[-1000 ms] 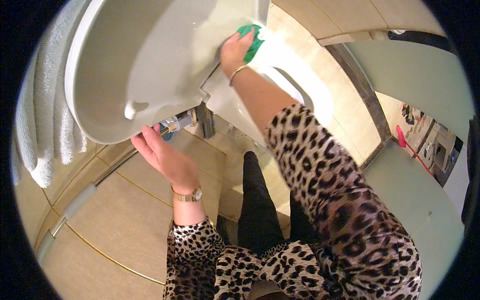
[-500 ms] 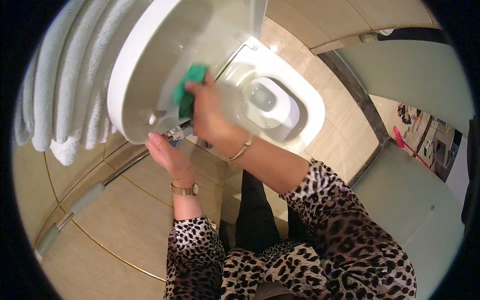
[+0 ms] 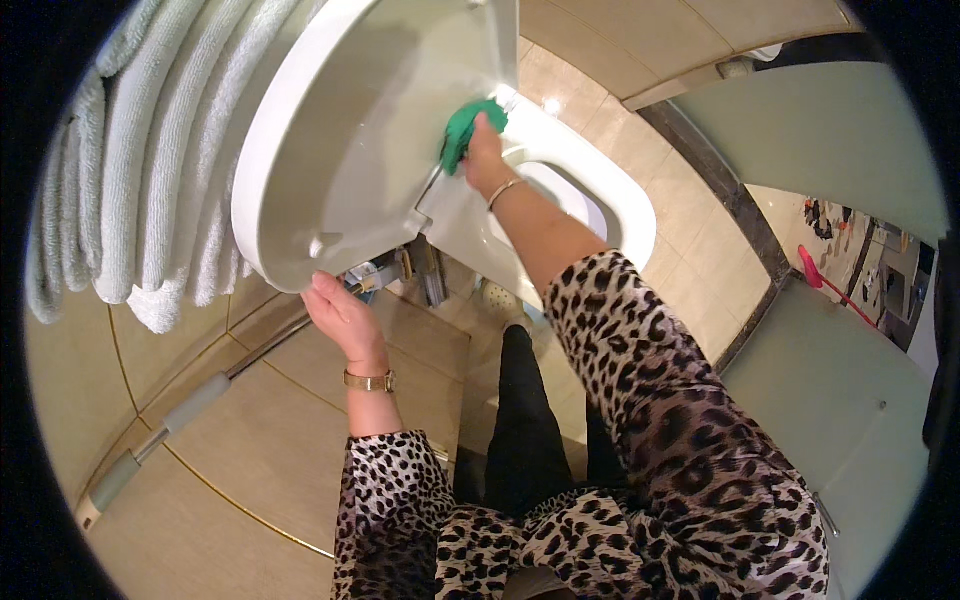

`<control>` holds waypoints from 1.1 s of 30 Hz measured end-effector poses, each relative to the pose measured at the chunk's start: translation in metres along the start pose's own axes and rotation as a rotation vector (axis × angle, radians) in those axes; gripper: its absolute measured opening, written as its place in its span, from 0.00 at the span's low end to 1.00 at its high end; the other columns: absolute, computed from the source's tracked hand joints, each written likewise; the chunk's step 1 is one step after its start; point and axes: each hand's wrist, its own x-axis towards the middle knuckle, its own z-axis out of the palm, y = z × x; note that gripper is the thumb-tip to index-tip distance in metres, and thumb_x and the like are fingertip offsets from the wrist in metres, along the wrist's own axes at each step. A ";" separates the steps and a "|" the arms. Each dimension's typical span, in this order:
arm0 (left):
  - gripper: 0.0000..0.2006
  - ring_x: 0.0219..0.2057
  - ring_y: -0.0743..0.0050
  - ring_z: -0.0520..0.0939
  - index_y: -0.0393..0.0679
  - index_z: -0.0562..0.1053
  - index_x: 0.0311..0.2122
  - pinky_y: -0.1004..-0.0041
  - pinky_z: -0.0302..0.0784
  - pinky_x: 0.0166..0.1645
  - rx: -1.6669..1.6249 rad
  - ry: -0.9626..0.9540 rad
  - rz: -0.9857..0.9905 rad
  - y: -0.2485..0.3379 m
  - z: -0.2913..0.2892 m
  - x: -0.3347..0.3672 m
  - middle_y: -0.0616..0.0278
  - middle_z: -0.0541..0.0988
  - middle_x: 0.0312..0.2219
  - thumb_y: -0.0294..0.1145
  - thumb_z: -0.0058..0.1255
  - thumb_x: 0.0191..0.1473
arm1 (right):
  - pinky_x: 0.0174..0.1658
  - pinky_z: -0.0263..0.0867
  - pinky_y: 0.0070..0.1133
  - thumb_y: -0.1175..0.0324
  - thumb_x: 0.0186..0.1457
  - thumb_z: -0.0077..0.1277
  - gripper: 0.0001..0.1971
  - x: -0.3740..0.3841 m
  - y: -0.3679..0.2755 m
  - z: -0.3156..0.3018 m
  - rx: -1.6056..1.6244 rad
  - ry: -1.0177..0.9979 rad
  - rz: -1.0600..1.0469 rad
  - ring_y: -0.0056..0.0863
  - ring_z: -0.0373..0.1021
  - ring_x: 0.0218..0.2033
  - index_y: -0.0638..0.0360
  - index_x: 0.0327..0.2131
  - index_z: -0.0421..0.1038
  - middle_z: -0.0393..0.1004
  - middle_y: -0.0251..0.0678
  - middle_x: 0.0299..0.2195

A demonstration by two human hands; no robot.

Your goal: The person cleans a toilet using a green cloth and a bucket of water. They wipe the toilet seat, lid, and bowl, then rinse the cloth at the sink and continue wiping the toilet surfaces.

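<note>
The white toilet lid is tilted up, its hollow underside facing me. My left hand grips the lid's lower rim, fingertips partly hidden behind it. In my right hand is a crumpled green cloth, pressed at the hinge line where the lid meets the back of the toilet. Below and to the right lies the white toilet bowl, partly covered by my right forearm.
White towels hang in folds at the upper left. A pole with grey grips leans at the lower left. Frosted glass panels stand on the right beyond a dark stone sill, near a pink long-handled tool. Metal fittings sit below the lid.
My right hand has carried the green cloth from the lid's inner surface, rightward and away, to the hinge. My left hand keeps its place on the lid's rim.
</note>
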 end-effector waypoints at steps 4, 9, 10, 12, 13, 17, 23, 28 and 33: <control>0.22 0.32 0.77 0.68 0.39 0.63 0.29 0.71 0.70 0.41 0.080 -0.064 0.061 -0.008 0.002 -0.008 0.63 0.68 0.28 0.49 0.34 0.66 | 0.41 0.66 0.29 0.55 0.62 0.39 0.16 0.029 -0.076 0.026 0.374 -0.012 -0.239 0.28 0.68 0.36 0.56 0.43 0.67 0.71 0.32 0.38; 0.22 0.30 0.77 0.67 0.38 0.63 0.30 0.73 0.69 0.38 -0.035 -0.030 0.075 -0.001 0.002 -0.009 0.64 0.67 0.28 0.49 0.36 0.65 | 0.37 0.64 0.23 0.67 0.62 0.37 0.09 -0.082 -0.123 0.086 0.463 0.102 -0.318 0.28 0.68 0.35 0.55 0.33 0.69 0.72 0.31 0.35; 0.21 0.30 0.77 0.67 0.38 0.63 0.30 0.73 0.69 0.38 -0.031 -0.020 0.076 -0.004 0.002 -0.008 0.64 0.67 0.28 0.49 0.36 0.65 | 0.39 0.62 0.22 0.69 0.62 0.37 0.09 -0.102 -0.109 0.084 0.131 0.044 -0.732 0.28 0.66 0.38 0.58 0.33 0.68 0.70 0.33 0.39; 0.22 0.30 0.71 0.68 0.37 0.65 0.30 0.69 0.67 0.37 -0.086 -0.005 0.036 -0.004 0.010 -0.005 0.61 0.68 0.28 0.48 0.35 0.65 | 0.47 0.58 0.25 0.73 0.61 0.37 0.07 -0.143 -0.093 0.089 -0.171 -0.081 -1.202 0.37 0.62 0.44 0.64 0.39 0.65 0.64 0.43 0.45; 0.23 0.30 0.66 0.68 0.35 0.67 0.29 0.66 0.66 0.37 -0.119 0.019 -0.018 -0.009 0.009 -0.007 0.58 0.68 0.27 0.47 0.35 0.65 | 0.52 0.55 0.30 0.74 0.60 0.38 0.11 -0.166 -0.076 0.099 -0.121 -0.175 -1.238 0.46 0.60 0.47 0.68 0.44 0.62 0.61 0.52 0.48; 0.22 0.38 0.59 0.73 0.34 0.71 0.39 0.62 0.67 0.42 0.232 -0.141 0.171 -0.012 0.003 0.001 0.51 0.74 0.35 0.47 0.36 0.64 | 0.62 0.47 0.44 0.70 0.56 0.43 0.21 -0.205 -0.003 0.073 -0.555 -0.535 -1.220 0.66 0.52 0.56 0.73 0.52 0.60 0.54 0.67 0.55; 0.28 0.54 0.62 0.69 0.37 0.60 0.58 0.64 0.66 0.58 -0.350 -0.143 -0.069 -0.005 0.004 0.001 0.53 0.67 0.55 0.52 0.32 0.65 | 0.60 0.54 0.41 0.70 0.49 0.49 0.19 -0.127 0.045 0.006 -1.006 -0.945 -1.326 0.48 0.59 0.57 0.57 0.47 0.69 0.64 0.46 0.55; 0.21 0.40 0.75 0.72 0.37 0.66 0.38 0.69 0.71 0.49 -0.273 0.000 -0.042 0.006 0.007 0.002 0.60 0.71 0.36 0.49 0.35 0.66 | 0.59 0.55 0.39 0.71 0.51 0.48 0.19 -0.017 0.020 -0.032 -1.063 -0.453 -1.008 0.55 0.61 0.52 0.64 0.48 0.65 0.63 0.58 0.51; 0.24 0.26 0.78 0.63 0.39 0.60 0.22 0.73 0.63 0.32 0.152 -0.084 -0.066 -0.001 -0.020 -0.031 0.67 0.60 0.20 0.47 0.36 0.66 | 0.48 0.65 0.40 0.70 0.55 0.44 0.17 0.055 -0.017 -0.031 -1.194 0.058 -0.793 0.56 0.63 0.48 0.66 0.48 0.62 0.62 0.61 0.49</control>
